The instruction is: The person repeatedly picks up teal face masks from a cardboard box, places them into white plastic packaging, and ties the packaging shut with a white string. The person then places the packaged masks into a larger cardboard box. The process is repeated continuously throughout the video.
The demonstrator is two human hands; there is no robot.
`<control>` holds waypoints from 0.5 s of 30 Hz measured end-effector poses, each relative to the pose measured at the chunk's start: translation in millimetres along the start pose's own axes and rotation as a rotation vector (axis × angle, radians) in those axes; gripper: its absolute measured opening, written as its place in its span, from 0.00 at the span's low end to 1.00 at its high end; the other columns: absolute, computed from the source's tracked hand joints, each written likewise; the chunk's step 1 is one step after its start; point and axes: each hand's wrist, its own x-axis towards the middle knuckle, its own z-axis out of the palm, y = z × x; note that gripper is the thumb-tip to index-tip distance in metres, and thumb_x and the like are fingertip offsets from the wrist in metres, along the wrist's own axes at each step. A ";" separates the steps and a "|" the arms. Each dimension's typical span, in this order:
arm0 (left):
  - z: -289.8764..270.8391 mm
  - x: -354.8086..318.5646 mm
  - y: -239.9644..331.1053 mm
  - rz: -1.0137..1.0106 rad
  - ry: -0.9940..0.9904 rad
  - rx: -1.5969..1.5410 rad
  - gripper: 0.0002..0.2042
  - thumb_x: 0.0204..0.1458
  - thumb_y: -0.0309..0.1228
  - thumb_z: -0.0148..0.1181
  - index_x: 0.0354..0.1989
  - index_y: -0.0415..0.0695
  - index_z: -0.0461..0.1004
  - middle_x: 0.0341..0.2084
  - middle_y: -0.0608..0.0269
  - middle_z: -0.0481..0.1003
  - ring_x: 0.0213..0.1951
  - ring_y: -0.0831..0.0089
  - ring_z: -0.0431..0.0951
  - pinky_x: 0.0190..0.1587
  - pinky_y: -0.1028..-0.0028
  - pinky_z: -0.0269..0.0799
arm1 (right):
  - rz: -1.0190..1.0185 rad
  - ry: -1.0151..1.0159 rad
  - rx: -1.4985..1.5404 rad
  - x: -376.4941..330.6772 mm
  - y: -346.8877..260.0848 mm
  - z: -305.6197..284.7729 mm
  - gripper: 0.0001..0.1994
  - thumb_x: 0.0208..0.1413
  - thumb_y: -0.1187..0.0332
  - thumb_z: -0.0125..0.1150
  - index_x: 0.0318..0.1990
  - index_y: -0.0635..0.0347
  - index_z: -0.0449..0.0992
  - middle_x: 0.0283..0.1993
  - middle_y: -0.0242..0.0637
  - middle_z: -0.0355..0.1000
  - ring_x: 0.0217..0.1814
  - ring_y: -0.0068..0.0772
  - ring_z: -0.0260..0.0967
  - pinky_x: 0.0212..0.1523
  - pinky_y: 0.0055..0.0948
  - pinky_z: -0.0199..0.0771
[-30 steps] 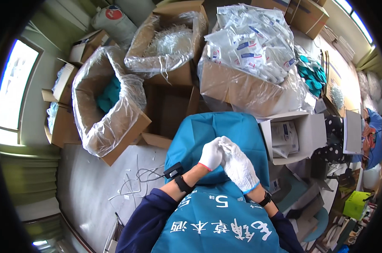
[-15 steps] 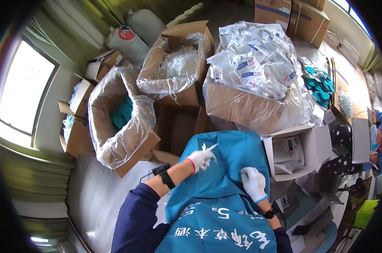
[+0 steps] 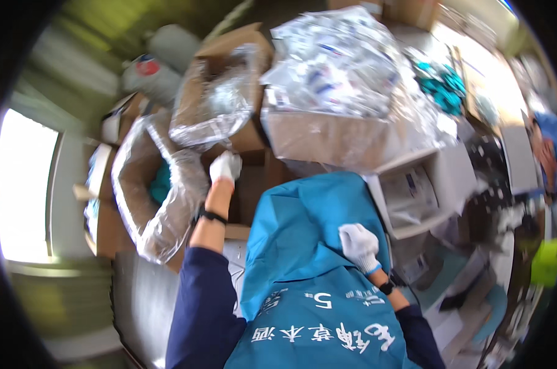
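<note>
My left hand (image 3: 225, 167), in a white glove, is stretched forward to the lower rim of a plastic-lined cardboard box (image 3: 220, 101). The picture is blurred, so I cannot tell whether it holds anything. My right hand (image 3: 358, 246), also gloved in white, rests on the blue cloth (image 3: 303, 246) over my lap with its fingers curled in. Both forearms wear dark blue sleeves, and there is a black band on each wrist.
A second plastic-lined box (image 3: 152, 190) with something teal inside stands at the left. A large box heaped with clear packets (image 3: 346, 74) stands ahead. A white open carton (image 3: 423, 190) sits to the right. Another person (image 3: 546, 147) is at the far right.
My left hand has left my lap and reached forward and left to the lined box. My right hand has stayed on the blue cloth. The view has swung and blurred.
</note>
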 end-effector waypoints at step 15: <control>-152.8 -124.3 141.7 -0.745 -0.145 -1.300 0.09 0.60 0.36 0.55 0.32 0.46 0.77 0.26 0.54 0.78 0.29 0.52 0.79 0.34 0.61 0.73 | 0.481 0.264 0.492 52.3 31.1 -58.0 0.05 0.62 0.76 0.57 0.43 0.60 0.78 0.31 0.29 0.73 0.26 0.14 0.68 0.26 0.17 0.69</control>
